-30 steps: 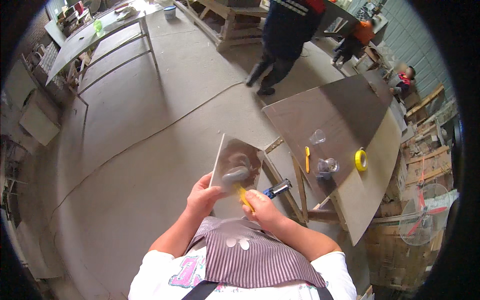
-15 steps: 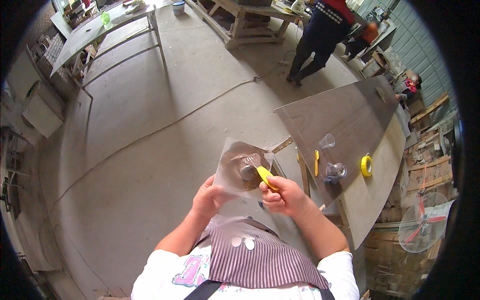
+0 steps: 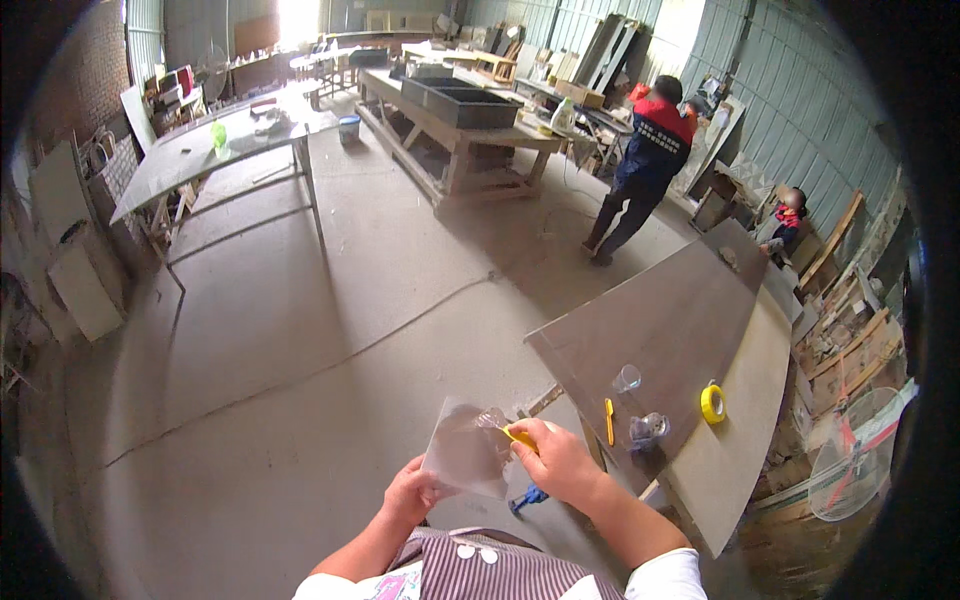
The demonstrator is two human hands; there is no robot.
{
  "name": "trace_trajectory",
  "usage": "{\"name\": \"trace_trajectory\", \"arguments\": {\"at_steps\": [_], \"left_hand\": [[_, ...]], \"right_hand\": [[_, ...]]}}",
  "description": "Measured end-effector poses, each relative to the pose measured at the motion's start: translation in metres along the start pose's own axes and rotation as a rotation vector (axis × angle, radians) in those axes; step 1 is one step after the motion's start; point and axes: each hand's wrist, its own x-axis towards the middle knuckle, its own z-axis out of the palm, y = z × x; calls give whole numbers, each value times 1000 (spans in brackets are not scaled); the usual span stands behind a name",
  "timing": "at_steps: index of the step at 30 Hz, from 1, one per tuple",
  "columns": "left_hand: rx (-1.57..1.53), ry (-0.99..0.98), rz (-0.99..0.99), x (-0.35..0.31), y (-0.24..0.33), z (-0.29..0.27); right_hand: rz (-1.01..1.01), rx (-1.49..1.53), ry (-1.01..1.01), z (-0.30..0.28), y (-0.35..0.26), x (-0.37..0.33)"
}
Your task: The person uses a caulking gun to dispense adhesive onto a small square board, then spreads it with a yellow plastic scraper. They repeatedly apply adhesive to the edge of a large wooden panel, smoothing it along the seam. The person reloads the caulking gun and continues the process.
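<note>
We see a wide workshop with a bare concrete floor [image 3: 300, 330] taking up most of the view, and beyond it a long wooden workbench [image 3: 460, 130] and a grey table on thin legs [image 3: 200, 150] at the far left. To our right stands the desk [image 3: 680, 330], a large brown panel laid slanted on a frame, and past its far end a person in a dark and red jacket [image 3: 645, 170] stands with their back to us. Low in the middle we hold up a small square panel [image 3: 462, 460], brownish grey, tilted, just left of the desk's near corner and clear of it. Our left hand [image 3: 412, 495] has its grip closed on the panel's lower left edge, thumb on the face. Our right hand [image 3: 555, 462] has its grip closed round a yellow-handled tool [image 3: 518, 436], whose working end rests at the panel's upper right corner; we cannot tell what kind of tool it is. On the desk lie a yellow tape roll [image 3: 712, 403], a clear cup [image 3: 627, 378], a clear jar [image 3: 645, 430] and a yellow pencil-like stick [image 3: 609, 421], all well apart from our hands.
</note>
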Motion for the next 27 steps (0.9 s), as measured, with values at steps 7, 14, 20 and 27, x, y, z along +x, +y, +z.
{"name": "trace_trajectory", "arguments": {"at_steps": [7, 14, 20, 27], "left_hand": [[-33, -21, 10, -2, 4, 5], [16, -11, 1, -10, 9, 4], [33, -10, -10, -9, 8, -4], [-60, -83, 84, -14, 11, 2]], "right_hand": [[-106, -84, -195, 20, 3, -1], [-84, -92, -354, 17, 1, 10], [-23, -61, -91, 14, -7, 10], [-24, 22, -101, 9, -20, 11]]}}
